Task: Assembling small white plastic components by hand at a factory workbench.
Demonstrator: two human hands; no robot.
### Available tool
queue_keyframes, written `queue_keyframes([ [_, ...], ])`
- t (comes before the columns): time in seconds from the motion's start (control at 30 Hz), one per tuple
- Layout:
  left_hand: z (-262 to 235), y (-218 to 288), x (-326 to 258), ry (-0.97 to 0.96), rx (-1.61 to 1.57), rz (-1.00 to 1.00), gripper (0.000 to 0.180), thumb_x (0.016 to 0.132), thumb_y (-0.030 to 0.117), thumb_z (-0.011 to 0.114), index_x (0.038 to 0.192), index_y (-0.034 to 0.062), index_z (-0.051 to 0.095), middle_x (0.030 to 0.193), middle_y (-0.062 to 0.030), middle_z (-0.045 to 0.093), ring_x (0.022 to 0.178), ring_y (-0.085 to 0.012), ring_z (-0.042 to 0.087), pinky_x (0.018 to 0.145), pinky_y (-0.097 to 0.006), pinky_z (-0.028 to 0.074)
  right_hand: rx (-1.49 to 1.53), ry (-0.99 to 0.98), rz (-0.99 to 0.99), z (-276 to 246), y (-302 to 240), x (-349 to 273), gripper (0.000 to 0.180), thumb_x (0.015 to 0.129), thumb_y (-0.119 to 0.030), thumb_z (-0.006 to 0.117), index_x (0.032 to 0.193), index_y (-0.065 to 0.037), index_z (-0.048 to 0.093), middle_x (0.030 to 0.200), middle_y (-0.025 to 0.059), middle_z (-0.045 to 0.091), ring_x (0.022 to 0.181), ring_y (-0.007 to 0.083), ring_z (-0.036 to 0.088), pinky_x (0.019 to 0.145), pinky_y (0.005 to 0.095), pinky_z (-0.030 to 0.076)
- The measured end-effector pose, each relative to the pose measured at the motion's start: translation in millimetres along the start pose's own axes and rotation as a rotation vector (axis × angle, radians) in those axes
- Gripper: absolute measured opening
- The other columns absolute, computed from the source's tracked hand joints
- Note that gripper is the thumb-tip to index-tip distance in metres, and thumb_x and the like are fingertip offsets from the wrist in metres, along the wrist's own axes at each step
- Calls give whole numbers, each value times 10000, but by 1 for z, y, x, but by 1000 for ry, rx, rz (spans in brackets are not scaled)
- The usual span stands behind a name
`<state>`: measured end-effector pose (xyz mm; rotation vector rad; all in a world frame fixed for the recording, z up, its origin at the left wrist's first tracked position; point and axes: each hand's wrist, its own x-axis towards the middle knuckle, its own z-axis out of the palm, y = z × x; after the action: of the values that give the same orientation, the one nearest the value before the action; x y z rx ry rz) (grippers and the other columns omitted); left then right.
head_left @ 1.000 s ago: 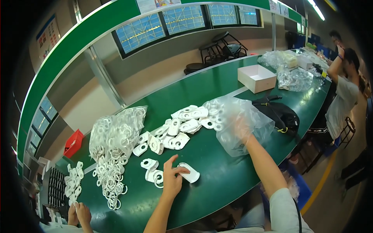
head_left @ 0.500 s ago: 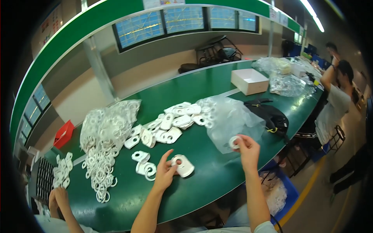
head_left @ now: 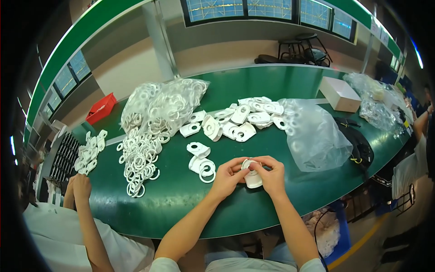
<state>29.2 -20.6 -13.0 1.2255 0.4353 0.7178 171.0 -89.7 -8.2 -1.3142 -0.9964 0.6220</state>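
Both hands meet over the green worktop (head_left: 281, 149), clamped on one white plastic plate (head_left: 252, 177) with a white ring (head_left: 248, 164) pressed against its top. The left hand (head_left: 228, 177) pinches the plate's near-left edge with thumb and fingertips; the right hand (head_left: 271, 176) closes over its far-right side.

The plate looks light, stiff and smooth — probably a little slippery, so the flat rim is the surest hold. The ring looks thin and likely flexes, best taken by its outer edge.

Just left of the left hand lie a few loose pieces (head_left: 200, 158): about three plates and one or two rings. Further left spreads a loose heap of rings (head_left: 140, 158), too many to count, spilling from a clear bag of rings (head_left: 167, 102). Beyond the hands sits a pile of plates (head_left: 240, 119), perhaps fifteen. Right of the right hand lies one clear plastic bag (head_left: 315, 136), then one dark bag (head_left: 358, 145) — and one cardboard box (head_left: 340, 93) beyond. Far left, another person's hands (head_left: 78, 188) rest near a smaller pile of parts (head_left: 89, 149).
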Motion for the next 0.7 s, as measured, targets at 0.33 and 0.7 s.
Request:
queue_keyframes([
  [0.33,0,0,-3,32,22,-21,316,901,47,546,1201,-48,511,1010,-118,655,839,-139,643,687,-244,539,178,-125,104,-3,5,-7,330,833,-10,610,1156,32,560,977,98,652,851,118,622,765,244,493],
  [0.7,11,11,-10,391,769,406,199,813,47,627,996,-24,660,977,-139,674,832,-176,661,733,-261,519,163,-248,222,-10,6,-7,313,845,-63,628,1125,61,563,839,90,690,756,87,620,677,218,476],
])
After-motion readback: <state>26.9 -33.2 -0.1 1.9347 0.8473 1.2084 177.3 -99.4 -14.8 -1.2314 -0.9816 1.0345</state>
